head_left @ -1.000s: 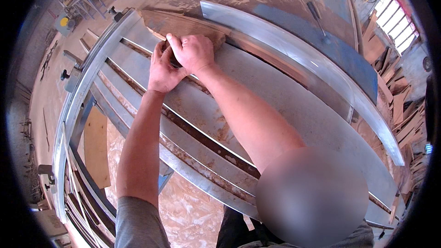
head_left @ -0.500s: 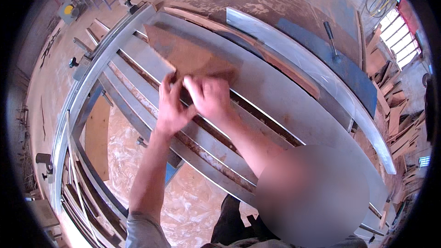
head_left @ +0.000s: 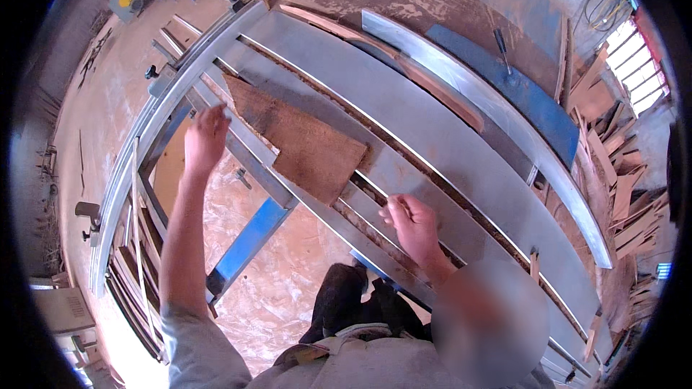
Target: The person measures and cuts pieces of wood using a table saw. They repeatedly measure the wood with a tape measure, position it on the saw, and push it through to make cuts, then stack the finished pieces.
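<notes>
While the brown wooden board (head_left: 310, 148) lies flat across the slots of the grey metal table (head_left: 360, 75), near its six-o'clock edge, its long axis runs from ten o'clock to four, the tapered end pointing to ten; at the board's nine o'clock, the left hand (head_left: 205, 140) has curled fingers beside the edge, though I cannot tell whether they touch or grip it; toward four, the right hand (head_left: 413, 227) is loosely closed, apart from the wood; half a second ago both hands were together at the board, which has since shifted toward six o'clock.
</notes>
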The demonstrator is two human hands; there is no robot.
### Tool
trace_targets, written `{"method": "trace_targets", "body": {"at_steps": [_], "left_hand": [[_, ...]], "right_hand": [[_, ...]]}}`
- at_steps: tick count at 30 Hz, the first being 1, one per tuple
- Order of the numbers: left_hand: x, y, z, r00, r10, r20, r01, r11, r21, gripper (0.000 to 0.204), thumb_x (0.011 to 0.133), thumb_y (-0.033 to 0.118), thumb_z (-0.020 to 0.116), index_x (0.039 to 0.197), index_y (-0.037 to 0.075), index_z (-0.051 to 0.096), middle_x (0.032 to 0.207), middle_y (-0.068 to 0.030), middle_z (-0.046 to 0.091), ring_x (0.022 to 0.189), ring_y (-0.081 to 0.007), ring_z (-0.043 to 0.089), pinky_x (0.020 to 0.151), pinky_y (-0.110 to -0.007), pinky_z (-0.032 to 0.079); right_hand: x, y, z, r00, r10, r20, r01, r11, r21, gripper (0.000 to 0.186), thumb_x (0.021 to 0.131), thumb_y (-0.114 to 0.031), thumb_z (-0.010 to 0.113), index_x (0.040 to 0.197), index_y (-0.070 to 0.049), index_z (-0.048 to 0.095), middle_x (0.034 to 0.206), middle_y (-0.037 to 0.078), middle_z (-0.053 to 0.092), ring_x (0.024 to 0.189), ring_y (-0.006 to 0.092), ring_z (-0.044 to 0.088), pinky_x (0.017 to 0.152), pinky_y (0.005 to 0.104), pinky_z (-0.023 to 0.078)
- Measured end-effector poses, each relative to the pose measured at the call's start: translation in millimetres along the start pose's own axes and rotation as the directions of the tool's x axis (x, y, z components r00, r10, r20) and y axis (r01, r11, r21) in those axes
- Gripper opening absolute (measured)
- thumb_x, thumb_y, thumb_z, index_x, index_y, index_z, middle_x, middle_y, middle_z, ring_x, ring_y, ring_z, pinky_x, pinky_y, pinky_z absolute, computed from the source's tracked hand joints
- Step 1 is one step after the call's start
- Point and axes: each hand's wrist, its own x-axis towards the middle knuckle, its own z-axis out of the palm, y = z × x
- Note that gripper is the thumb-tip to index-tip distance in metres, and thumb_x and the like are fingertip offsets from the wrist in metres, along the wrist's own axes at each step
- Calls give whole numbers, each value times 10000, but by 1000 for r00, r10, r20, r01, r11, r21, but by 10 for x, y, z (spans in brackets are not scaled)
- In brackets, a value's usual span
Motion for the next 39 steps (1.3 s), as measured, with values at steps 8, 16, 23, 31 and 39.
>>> {"method": "trace_targets", "body": {"at_steps": [8,16,23,31,39], "left_hand": [[2170,53,837,952,226,206,-267,942,201,382,888,190,611,1264,120,605,1244,-94,624,1197,-302,555,986,-414,474],[3406,-46,2169,856,440,272,-505,823,261,483,880,135,594,1359,142,532,1401,-66,530,1305,-294,475,1066,-406,412],[3736,-206,2055,840,338,424,-458,861,221,269,901,264,603,1136,150,669,1123,-109,673,1075,-302,628,908,-435,509],[2757,-907,588,927,82,366,-79,997,-23,342,908,375,561,1020,73,677,927,-187,683,948,-372,642,826,-451,492],[110,-891,-755,670,-442,596,736,288,-613,538,988,548,440,1075,57,639,711,-10,534,567,-93,464,486,-263,374]], "right_hand": [[-208,310,334,939,251,235,-249,968,-40,311,998,-253,554,1101,40,561,1043,141,643,859,213,658,746,337,559],[-83,-199,1011,812,584,-3,-560,780,280,462,958,-134,545,1356,56,408,1232,169,585,1086,228,600,907,368,531],[155,-334,1214,844,519,-139,-506,854,120,505,911,-177,636,1319,63,460,1224,203,604,1075,267,605,952,374,471],[362,-496,1305,929,304,-209,-368,794,-483,845,779,-316,778,1408,22,326,1271,274,515,1143,422,558,989,465,456],[399,-307,1268,974,150,-168,-225,633,-740,935,774,-434,755,1402,102,318,1331,336,479,1214,470,514,1006,492,438]]}}
